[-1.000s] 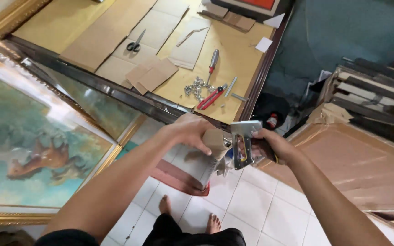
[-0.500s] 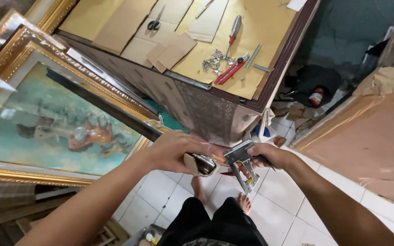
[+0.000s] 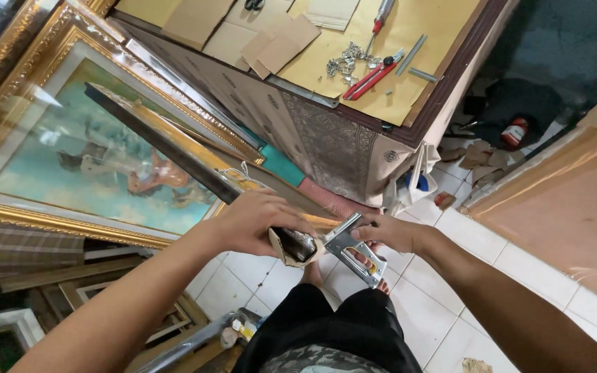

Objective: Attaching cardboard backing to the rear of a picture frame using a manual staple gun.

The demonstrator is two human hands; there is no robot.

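Below the desk (image 3: 409,131) edge, left hand (image 3: 260,221) clamps a dark frame strip (image 3: 174,148); right hand (image 3: 392,235) grips the staple gun (image 3: 350,249); framed painting (image 3: 70,138) crowds leftward, tiled floor (image 3: 450,304) open.

A metal staple gun (image 3: 352,249) is gripped by the right hand (image 3: 388,233), its nose set against the end of a dark frame moulding (image 3: 174,148), where a scrap of brown cardboard (image 3: 281,250) is pinned under the left hand (image 3: 257,222). A gilt-framed painting (image 3: 84,155) is leaned beside a table (image 3: 388,103), on which red-handled pliers (image 3: 373,74), small metal hooks (image 3: 345,63) and cardboard pieces (image 3: 278,45) are spread
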